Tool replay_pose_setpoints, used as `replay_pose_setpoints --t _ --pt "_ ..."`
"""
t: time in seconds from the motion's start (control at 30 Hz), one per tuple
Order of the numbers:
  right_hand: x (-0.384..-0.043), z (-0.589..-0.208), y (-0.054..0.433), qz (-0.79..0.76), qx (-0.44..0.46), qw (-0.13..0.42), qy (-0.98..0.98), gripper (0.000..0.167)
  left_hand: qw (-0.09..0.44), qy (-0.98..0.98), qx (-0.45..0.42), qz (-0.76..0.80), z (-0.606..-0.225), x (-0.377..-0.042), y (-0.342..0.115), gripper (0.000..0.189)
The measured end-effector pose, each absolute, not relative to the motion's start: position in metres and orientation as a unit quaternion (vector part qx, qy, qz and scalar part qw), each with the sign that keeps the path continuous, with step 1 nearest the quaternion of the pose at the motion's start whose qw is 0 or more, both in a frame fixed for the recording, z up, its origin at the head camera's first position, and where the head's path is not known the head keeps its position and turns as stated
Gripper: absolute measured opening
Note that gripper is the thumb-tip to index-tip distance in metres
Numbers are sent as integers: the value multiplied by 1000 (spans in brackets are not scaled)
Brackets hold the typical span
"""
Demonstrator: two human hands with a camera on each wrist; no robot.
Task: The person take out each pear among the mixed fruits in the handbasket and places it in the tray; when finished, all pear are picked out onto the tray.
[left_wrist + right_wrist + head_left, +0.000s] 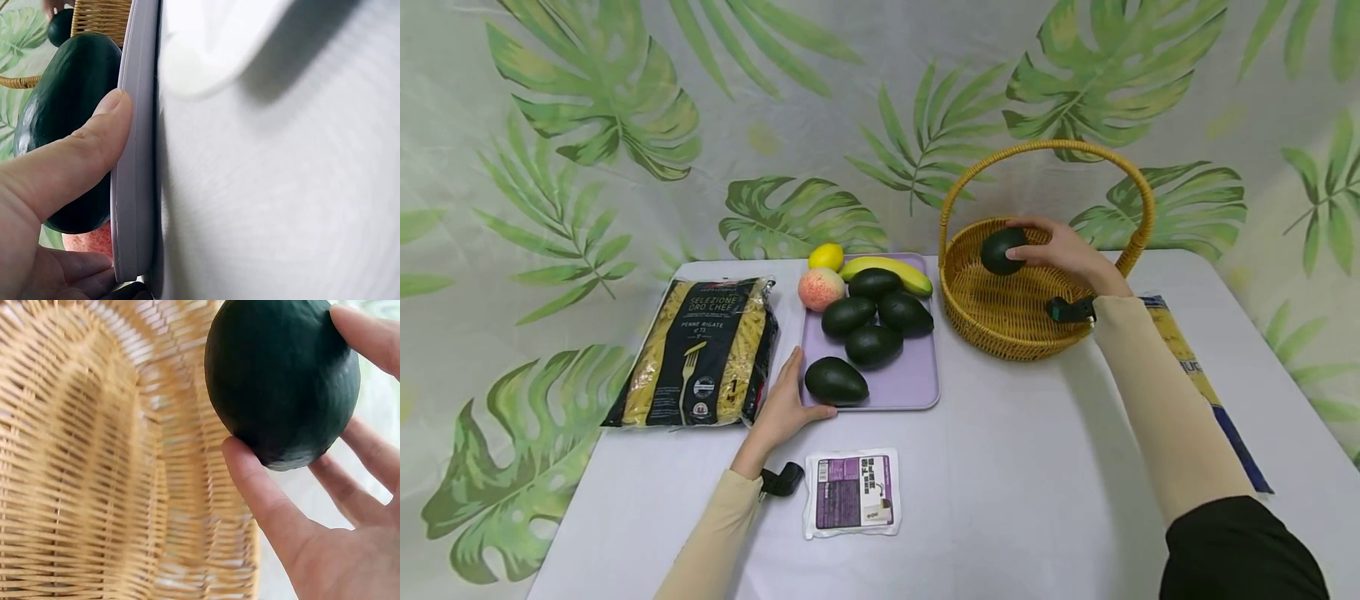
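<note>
At upper right the right hand (1063,252) curls fingers round a likely firm, slick avocado (997,252), best held mid-body; the spread left hand (781,414) touches the tray (913,385).

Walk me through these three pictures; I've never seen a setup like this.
There is no machine: a person works bare-handed. The wide picture comes from a camera on the head, looking forward and down. The two close-ups come from wrist cameras, one per hand.

On the white table lie a pasta bag, a lilac tray bearing five avocados and a banana, a white-and-purple packet, and a long packet partly hidden by the right sleeve. A peach and a lemon sit at the tray's far left corner.

The left hand touches the tray's near left corner. The right hand holds another avocado at the wicker basket.
</note>
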State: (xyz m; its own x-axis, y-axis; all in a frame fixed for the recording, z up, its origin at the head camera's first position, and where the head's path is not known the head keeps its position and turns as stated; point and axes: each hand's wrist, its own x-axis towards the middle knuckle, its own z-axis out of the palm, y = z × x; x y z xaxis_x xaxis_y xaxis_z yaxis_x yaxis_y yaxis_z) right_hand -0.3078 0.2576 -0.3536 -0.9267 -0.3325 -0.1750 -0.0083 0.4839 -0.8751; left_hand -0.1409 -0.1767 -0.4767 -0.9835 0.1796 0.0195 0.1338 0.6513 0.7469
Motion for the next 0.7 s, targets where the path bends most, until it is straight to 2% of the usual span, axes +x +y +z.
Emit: replay_pose_setpoints --t 0.5,0.7 --pt "-332 -377 252 -480 -48 168 859 70 29 909 88 405 -475 -140 -176 113" --pt "-328 -384 244 -485 -13 152 861 56 31 910 86 404 -474 -140 -177 113"
